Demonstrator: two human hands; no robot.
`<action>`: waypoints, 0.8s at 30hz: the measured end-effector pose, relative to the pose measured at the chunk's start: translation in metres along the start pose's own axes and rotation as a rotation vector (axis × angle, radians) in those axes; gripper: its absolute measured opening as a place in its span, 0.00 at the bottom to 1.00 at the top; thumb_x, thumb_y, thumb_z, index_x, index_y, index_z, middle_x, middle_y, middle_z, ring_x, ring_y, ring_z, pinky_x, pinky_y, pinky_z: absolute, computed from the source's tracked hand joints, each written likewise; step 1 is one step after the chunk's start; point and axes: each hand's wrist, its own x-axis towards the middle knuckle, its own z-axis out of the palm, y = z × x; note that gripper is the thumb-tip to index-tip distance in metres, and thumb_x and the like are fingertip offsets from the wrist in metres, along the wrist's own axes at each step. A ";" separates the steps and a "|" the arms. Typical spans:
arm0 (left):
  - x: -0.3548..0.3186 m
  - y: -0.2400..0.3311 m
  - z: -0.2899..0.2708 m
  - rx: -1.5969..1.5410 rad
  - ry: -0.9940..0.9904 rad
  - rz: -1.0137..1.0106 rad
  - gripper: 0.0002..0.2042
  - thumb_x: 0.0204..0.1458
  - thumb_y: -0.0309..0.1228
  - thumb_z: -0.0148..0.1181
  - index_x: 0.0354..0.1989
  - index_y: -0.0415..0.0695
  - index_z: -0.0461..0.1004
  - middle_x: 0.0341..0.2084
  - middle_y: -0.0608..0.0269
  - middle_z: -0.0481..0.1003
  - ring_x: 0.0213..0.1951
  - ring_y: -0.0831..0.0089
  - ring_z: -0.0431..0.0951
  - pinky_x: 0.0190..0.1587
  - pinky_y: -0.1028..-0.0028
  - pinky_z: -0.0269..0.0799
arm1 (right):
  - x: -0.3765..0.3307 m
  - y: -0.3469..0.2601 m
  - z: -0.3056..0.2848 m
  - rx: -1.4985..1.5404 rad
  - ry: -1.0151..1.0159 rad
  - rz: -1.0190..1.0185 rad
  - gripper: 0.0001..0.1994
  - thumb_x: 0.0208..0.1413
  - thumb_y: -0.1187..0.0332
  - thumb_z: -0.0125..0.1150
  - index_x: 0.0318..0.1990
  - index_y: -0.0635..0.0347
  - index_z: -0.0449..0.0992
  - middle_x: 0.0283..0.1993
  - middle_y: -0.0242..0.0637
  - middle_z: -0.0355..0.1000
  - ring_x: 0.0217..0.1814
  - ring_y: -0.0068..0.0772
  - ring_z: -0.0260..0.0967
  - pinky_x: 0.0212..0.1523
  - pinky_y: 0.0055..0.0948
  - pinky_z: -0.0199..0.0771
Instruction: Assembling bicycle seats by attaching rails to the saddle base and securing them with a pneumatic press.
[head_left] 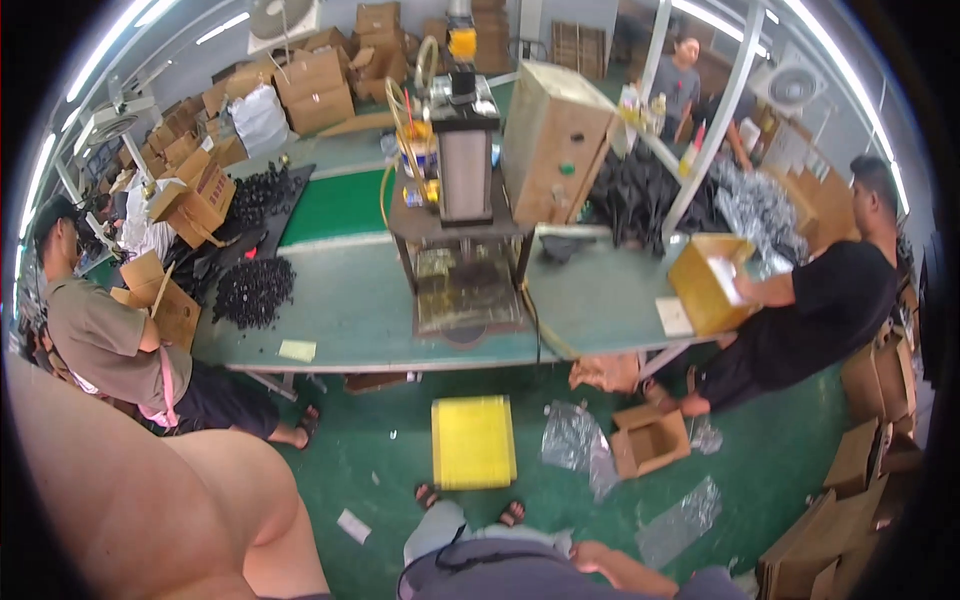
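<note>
My left arm [190, 500] is raised very close to the camera and fills the lower left, bent at the elbow; its hand lies outside the picture. Low by my right hip is my right hand [590, 556], fingers curled beside the grey cloth of my clothes; whatever they may hold is hidden. On the floor in front of my sandalled feet stands a yellow square stool or crate [473, 443]. Beyond it runs a long green worktable [360, 325] carrying a metal machine frame [470, 290] and a heap of small black parts [255, 292].
A person in black [820, 290] at the right reaches into a yellow box [705, 290]. Another person [110, 320] stands at the left beside cartons. Plastic sheets [572, 437] and an open carton [650, 440] lie on the floor. Flattened cardboard [830, 530] leans at the far right.
</note>
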 end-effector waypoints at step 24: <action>0.030 -0.026 -0.051 -0.481 0.269 0.025 0.26 0.57 0.33 0.67 0.61 0.31 0.73 0.59 0.46 0.75 0.66 0.51 0.73 0.73 0.50 0.62 | -0.004 -0.194 -0.129 -0.033 0.150 -0.004 0.24 0.59 0.60 0.58 0.63 0.53 0.78 0.62 0.47 0.78 0.66 0.53 0.75 0.65 0.48 0.74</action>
